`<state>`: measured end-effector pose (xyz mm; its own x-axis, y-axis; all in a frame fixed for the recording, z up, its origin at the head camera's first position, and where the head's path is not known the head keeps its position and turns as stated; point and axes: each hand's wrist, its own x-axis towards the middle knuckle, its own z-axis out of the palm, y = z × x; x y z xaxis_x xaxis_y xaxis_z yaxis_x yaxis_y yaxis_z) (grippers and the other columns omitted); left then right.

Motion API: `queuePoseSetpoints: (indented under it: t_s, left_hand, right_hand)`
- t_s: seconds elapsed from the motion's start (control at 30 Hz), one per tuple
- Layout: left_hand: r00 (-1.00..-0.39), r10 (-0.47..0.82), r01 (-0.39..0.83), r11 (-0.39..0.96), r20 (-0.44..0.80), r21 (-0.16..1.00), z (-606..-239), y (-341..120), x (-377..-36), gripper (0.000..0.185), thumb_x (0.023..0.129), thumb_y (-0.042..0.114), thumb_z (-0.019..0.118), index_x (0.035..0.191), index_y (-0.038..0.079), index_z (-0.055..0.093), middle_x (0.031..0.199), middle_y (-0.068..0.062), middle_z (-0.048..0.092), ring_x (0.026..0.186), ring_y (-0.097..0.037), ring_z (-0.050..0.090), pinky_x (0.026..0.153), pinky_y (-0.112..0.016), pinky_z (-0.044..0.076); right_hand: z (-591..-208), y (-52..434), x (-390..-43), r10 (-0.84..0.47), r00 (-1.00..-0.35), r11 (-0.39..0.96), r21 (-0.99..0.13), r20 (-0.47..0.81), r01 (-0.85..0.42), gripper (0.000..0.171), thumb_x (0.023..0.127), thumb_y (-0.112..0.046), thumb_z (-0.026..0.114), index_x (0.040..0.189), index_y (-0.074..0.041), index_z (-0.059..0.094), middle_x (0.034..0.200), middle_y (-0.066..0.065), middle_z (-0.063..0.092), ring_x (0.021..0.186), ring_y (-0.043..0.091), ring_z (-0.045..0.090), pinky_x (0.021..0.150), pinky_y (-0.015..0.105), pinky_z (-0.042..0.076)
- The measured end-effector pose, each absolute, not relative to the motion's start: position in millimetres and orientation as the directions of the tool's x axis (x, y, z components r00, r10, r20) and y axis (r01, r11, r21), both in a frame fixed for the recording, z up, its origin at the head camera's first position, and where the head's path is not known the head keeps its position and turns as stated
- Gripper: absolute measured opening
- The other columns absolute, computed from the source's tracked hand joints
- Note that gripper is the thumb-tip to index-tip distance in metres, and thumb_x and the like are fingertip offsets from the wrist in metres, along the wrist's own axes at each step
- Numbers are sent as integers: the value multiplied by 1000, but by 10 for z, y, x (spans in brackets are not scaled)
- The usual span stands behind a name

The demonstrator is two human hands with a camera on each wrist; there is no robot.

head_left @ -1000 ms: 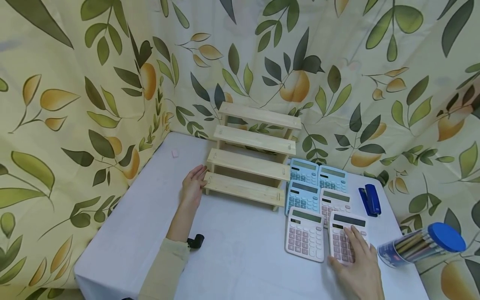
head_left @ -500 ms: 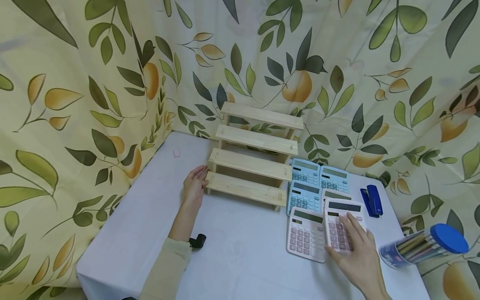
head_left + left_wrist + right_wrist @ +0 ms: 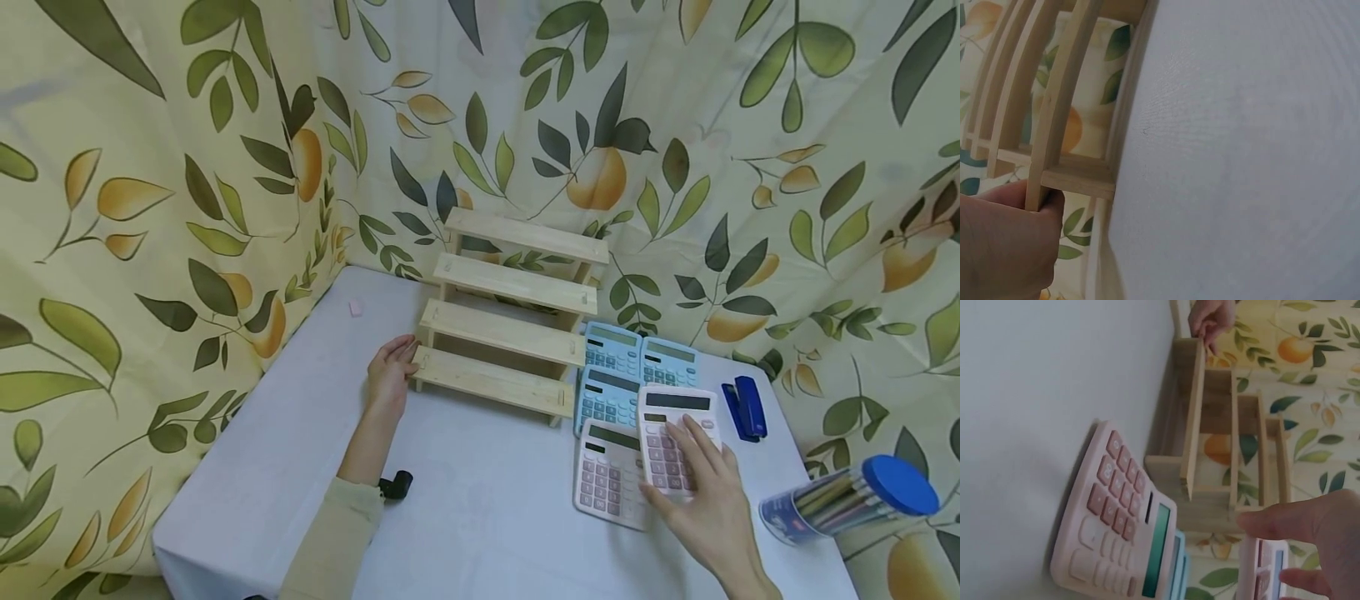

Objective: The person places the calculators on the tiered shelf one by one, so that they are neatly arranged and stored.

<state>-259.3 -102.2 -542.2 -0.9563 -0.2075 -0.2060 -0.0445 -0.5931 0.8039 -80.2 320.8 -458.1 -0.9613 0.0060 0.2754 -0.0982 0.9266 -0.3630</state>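
Observation:
My left hand pinches the left end of the lowest step of a four-tier wooden display rack; the left wrist view shows thumb and fingers around the board's end. In my right hand is a pink calculator, gripped by its sides and raised off the table. It overlaps a second pink calculator lying to its left. Blue calculators lie behind, beside the rack's right end. Another pink calculator seen earlier is hidden behind the held one.
A blue stapler lies at the right. Near the right edge stands a clear tub of pencils with a blue lid. A small pink slip is at the left back. Patterned cloth hangs behind the table.
My right hand has lifted the front-right pink calculator and carried it left and slightly back, over its neighbours. The left hand keeps its hold on the rack.

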Motion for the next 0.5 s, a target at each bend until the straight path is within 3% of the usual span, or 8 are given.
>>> queuePoseSetpoints:
  t_s: [0.17,0.37,0.5]
  left_hand:
    - [-958,-199,-54,-586,-208,809,-5431,-1036,-2583,63,87,-28,47,146,-5,45,155,-23,46,145,-28,48,114,-35,46]
    - [-957,-198,-60,-585,-214,809,-5451,-1036,-2586,63,87,-27,48,146,-5,46,153,-21,49,145,-28,49,115,-37,45]
    - [-953,-205,-64,-588,-225,806,-5435,-1027,-2594,63,86,-28,48,145,-5,47,152,-21,50,144,-27,50,106,-31,52]
  right_hand:
    - [-4530,3122,-829,12,-968,917,-389,252,-90,102,73,-20,95,160,-15,41,170,15,27,146,66,19,104,88,23]
    - [-4516,3001,-863,-23,-958,910,-390,287,-138,102,70,-21,96,157,-13,45,168,13,31,145,54,31,104,82,33]
    - [-4472,2955,-892,-55,-942,899,-395,332,-192,100,70,-20,96,157,-14,46,168,13,32,145,54,31,113,79,26]
